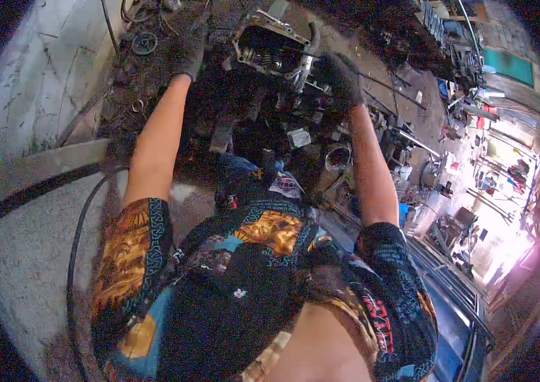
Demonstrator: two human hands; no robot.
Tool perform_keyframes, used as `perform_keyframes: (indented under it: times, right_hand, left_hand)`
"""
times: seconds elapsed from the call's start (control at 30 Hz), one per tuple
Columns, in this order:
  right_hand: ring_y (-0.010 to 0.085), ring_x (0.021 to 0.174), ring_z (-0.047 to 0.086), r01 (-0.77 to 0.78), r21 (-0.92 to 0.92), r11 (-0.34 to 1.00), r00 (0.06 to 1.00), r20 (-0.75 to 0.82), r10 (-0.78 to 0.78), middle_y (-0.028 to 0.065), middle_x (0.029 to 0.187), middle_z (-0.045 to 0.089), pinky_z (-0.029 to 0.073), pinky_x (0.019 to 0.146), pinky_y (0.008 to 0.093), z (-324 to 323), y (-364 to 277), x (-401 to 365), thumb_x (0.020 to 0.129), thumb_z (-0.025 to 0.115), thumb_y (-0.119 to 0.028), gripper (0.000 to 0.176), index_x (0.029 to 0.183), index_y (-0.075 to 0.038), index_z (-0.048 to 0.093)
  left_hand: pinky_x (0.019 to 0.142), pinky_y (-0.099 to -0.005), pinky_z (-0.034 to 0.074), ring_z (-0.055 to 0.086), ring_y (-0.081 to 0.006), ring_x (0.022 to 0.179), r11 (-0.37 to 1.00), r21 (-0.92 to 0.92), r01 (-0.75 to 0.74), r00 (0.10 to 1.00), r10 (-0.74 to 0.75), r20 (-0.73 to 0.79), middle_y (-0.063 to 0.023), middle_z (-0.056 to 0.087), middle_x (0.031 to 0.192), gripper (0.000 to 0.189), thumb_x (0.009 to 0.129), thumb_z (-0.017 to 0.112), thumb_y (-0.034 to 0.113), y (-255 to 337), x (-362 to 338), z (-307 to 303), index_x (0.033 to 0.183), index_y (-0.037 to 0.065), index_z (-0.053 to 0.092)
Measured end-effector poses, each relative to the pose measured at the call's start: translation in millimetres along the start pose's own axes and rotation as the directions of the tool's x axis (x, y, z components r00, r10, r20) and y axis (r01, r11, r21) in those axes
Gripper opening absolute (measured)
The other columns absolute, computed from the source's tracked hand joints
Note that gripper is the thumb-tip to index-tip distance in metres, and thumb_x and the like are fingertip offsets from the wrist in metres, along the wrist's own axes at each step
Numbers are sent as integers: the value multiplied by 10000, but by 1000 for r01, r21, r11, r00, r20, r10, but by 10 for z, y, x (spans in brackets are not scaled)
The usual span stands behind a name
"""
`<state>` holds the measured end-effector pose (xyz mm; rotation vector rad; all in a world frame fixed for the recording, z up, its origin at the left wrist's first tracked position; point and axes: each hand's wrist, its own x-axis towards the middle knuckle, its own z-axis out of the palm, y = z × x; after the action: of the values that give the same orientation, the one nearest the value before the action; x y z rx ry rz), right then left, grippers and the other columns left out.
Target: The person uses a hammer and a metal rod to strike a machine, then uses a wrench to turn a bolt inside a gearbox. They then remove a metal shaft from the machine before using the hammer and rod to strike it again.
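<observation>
Both my hands wear dark gloves and reach forward to the top of the view. My left hand (190,54) is at the left of an open metal engine housing (270,51); its fingers blend into the dark background. On the other side, my right hand (344,76) is beside the housing's right edge, near a curved metal pipe (308,54). Shadow hides its fingers and whatever they may hold. Coiled or ribbed metal parts show inside the housing. Below it lies a small pale box-like part (298,137).
A round container (338,158) stands below my right forearm. Metal rods and scattered parts lie to the right. A round wheel-like part (144,43) lies at the upper left. A black hose (74,254) hangs at the left, near a pale wall (34,83).
</observation>
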<state>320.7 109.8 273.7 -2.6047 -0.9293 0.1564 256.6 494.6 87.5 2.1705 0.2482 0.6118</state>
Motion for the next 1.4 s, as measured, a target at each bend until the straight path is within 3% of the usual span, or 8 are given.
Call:
perform_keyframes:
  times: [0.4,0.47,0.73,0.83,0.87,1.0,1.23,1.4]
  right_hand:
    - [319,893,644,-135,96,986,989,-53,141,139,951,661,511,781,388,14,-4,-673,815,618,-112,263,1072,-70,654]
    - [294,893,645,-237,267,934,971,22,240,124,946,662,511,782,375,78,-116,-632,822,621,-122,250,1063,-68,656]
    - [152,882,611,-351,928,128,833,248,494,111,918,663,499,757,316,267,-26,-700,983,549,-301,341,1044,24,633]
    - [142,849,593,-129,-407,904,939,243,244,100,858,651,483,763,316,-406,-327,-892,960,582,-301,343,1057,24,632]
    - [136,801,571,-530,271,803,839,31,543,82,839,644,468,734,330,-501,-289,-1023,942,600,-299,348,1049,30,640]
    - [163,865,590,-283,241,928,956,-1,292,138,953,682,470,780,339,-443,272,-1844,912,604,-235,340,1133,22,635]
    - [348,775,646,-373,238,897,894,-165,416,151,914,687,521,683,440,-430,580,-3556,809,617,-172,283,1052,-43,683]
    - [150,814,601,-744,634,213,172,-128,977,99,898,679,483,759,317,553,1470,-5086,864,628,-185,266,1066,-19,674]
  left_hand:
    - [1034,-495,386,474,-427,1249,767,624,-149,989,109,102,-246,523,1334,467,993,440,273,-288,-1437,-397,1411,64,433]
    - [957,-504,426,542,-416,1141,619,785,-23,708,-544,451,-239,609,1180,443,995,431,277,232,-1273,-695,1381,61,456]
    - [865,-506,458,595,-394,1014,726,643,243,790,-533,303,-225,642,1062,403,993,446,328,14,-1225,-558,1272,60,561]
    - [852,-505,459,600,-390,1004,772,611,175,883,-398,251,-225,641,1063,401,991,451,345,-240,-1361,-540,1232,57,592]
    - [847,-504,460,601,-388,1001,782,604,154,907,-354,227,-225,641,1064,402,990,452,351,-350,-1395,-564,1218,56,602]
    - [881,-478,461,605,-357,1056,597,790,-138,953,297,-57,-221,642,1126,477,970,472,445,-1123,-1578,-397,1123,39,671]
    - [986,-452,426,550,-362,1191,637,771,10,975,-178,135,-218,584,1286,558,969,463,471,327,-1330,-380,1258,10,584]
    - [978,-455,426,548,-372,1189,481,849,-218,960,-49,274,-243,564,1295,562,973,459,466,707,-1660,-27,1268,-3,556]
